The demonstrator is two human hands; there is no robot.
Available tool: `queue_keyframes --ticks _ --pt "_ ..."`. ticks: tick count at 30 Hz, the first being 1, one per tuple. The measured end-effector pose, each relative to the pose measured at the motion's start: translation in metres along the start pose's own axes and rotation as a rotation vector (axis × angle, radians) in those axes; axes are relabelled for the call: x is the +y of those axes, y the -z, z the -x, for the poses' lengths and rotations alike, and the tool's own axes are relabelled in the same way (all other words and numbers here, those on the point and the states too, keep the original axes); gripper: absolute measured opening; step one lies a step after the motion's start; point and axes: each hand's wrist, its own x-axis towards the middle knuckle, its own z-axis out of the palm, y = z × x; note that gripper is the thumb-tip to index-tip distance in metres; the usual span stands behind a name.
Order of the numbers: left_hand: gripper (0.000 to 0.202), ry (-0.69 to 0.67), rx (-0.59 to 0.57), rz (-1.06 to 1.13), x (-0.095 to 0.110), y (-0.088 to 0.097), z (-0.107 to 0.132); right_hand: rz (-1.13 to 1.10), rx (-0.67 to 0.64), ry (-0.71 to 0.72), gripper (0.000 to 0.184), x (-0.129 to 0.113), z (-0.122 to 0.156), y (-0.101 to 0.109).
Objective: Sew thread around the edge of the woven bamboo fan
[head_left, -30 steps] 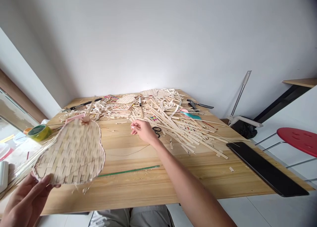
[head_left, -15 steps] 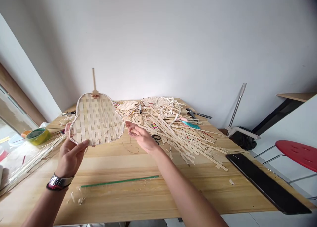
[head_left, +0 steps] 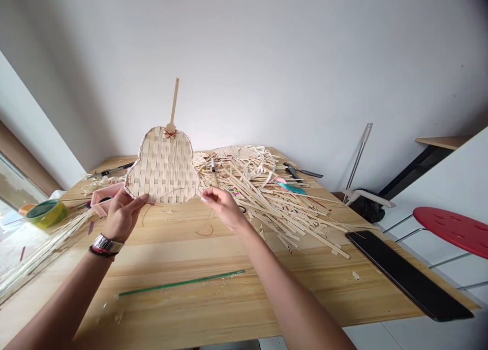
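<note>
My left hand [head_left: 122,215] grips the lower left edge of a woven bamboo fan [head_left: 162,167], holding it upright above the table. The fan is gourd-shaped with a bound rim, and its flat wooden handle [head_left: 173,103] points up, tied on with red thread. My right hand [head_left: 224,207] is at the fan's lower right edge. A thin thread [head_left: 179,189] crosses the fan's lower face towards those fingertips, and a slack loop [head_left: 206,230] hangs below. The thread seems pinched there.
A heap of bamboo strips [head_left: 267,202] covers the wooden table [head_left: 305,294], with scissors [head_left: 242,209] mostly under it. A marker [head_left: 212,165], pink tray [head_left: 102,200], tape roll [head_left: 46,213] and green strip [head_left: 181,283] lie about. A black slab [head_left: 407,273] lies at the right edge, beside a red stool [head_left: 453,228].
The fan has risen from low at the left to upright above the table, handle up. My left hand moved up and right with it, and my right fingertips now meet its edge.
</note>
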Motion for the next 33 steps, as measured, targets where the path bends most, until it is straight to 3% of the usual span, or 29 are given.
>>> queue_keyframes --ticks 5,11,13,15,18,20,26,33 --pt "0.030 -0.007 0.016 -0.016 -0.020 0.000 -0.005 0.114 -0.116 -0.012 0.023 0.002 0.002 -0.004" --pt "0.034 -0.009 0.029 -0.054 -0.027 0.004 0.003 0.213 -0.650 -0.172 0.020 -0.005 0.018 -0.015" --pt "0.035 -0.028 0.037 -0.055 -0.025 0.005 0.006 0.257 -0.709 -0.192 0.019 -0.006 0.019 -0.012" --pt "0.034 -0.047 0.045 -0.037 -0.023 0.004 0.007 0.314 -0.588 -0.163 0.017 -0.003 0.016 -0.006" --pt "0.042 -0.055 0.043 0.021 -0.020 0.001 0.011 0.363 -0.271 -0.078 0.016 0.003 0.009 0.001" --pt "0.047 -0.035 0.020 0.051 -0.019 -0.003 0.015 0.342 -0.159 -0.046 0.017 0.006 0.006 0.000" --pt "0.035 0.069 -0.097 0.043 -0.019 -0.020 0.034 0.127 -0.234 -0.057 0.015 -0.002 0.017 -0.029" --pt "0.021 0.051 -0.207 -0.172 -0.029 -0.020 0.043 -0.142 -0.135 -0.104 0.019 -0.002 0.022 -0.041"
